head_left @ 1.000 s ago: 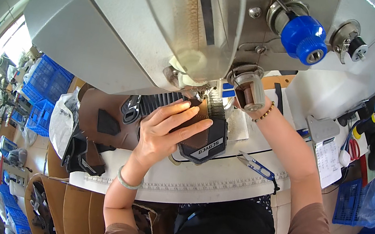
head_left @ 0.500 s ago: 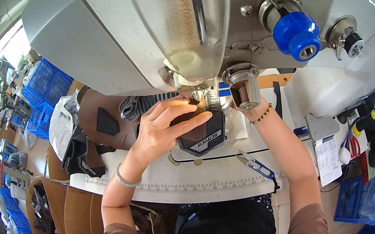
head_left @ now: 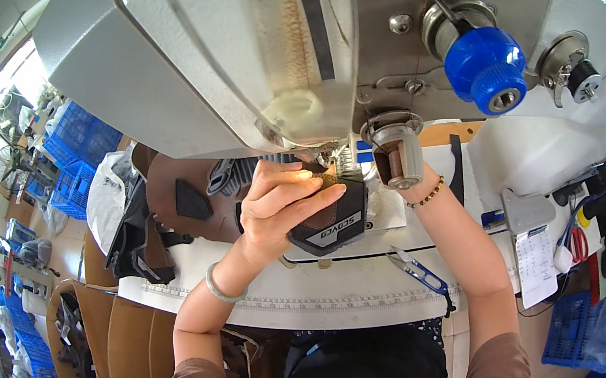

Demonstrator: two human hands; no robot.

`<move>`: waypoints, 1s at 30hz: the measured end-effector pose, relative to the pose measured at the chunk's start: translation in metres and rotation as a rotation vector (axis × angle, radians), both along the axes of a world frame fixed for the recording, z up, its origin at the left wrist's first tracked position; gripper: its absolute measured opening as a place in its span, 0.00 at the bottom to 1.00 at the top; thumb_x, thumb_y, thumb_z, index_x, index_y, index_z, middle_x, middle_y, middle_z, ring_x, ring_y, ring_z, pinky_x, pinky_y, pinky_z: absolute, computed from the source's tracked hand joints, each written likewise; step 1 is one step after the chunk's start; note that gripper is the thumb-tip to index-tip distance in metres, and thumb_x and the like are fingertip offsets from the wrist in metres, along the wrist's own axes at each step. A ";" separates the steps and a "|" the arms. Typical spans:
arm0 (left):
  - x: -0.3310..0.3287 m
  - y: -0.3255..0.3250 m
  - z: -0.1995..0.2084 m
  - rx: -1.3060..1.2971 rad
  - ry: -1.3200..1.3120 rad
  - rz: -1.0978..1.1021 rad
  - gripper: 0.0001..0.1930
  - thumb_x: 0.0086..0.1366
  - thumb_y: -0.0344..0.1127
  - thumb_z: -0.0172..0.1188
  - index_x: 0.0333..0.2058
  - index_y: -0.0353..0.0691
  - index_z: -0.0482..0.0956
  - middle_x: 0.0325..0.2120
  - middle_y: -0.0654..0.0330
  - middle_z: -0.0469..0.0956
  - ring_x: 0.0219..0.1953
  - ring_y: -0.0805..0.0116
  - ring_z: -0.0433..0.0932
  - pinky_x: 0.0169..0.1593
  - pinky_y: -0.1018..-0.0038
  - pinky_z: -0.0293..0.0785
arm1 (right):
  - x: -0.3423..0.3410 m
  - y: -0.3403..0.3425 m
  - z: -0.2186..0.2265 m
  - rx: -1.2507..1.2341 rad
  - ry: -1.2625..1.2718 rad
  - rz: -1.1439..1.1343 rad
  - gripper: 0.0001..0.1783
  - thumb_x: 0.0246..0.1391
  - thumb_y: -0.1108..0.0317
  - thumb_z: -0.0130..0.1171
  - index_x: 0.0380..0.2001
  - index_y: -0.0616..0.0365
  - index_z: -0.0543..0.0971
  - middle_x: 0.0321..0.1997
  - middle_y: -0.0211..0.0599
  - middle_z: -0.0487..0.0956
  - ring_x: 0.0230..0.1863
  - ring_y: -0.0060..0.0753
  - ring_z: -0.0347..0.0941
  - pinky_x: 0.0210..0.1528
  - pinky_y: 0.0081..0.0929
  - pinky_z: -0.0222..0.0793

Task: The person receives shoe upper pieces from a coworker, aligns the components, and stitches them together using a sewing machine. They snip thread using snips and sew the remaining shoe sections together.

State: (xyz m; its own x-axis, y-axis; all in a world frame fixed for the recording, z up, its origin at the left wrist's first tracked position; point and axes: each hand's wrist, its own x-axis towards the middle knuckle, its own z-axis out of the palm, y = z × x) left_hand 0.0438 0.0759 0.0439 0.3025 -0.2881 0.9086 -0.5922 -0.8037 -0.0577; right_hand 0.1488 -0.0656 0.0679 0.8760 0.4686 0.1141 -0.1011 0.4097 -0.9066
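Note:
Beneath the head of a large grey sewing machine, my left hand grips a brown and black leather piece close to the needle area. Its fingers are bent over the brown part, and the thumb side rests along the black panel. My right hand reaches in from the right behind a clear-cased thread guide. Its fingers are hidden there, so what they touch does not show. More of the brown leather with dark ribbed parts spreads out left of my left hand.
Thread snips lie on the white table near a ruler strip along its front edge. A blue tension knob juts from the machine. On the right are a clipboard and red-handled scissors; blue crates stand at left.
My left hand has shifted slightly right and its fingers are more bent over the leather. The whole view has moved a little; my right hand stays behind the thread guide.

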 end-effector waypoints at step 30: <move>0.002 0.013 0.007 0.032 0.186 0.117 0.24 0.35 0.25 0.63 0.37 0.54 0.84 0.32 0.67 0.67 0.37 0.64 0.67 0.42 0.71 0.65 | -0.009 0.003 -0.007 0.263 0.193 -0.040 0.05 0.57 0.71 0.45 0.31 0.60 0.71 0.28 0.30 0.74 0.27 0.19 0.70 0.29 0.21 0.69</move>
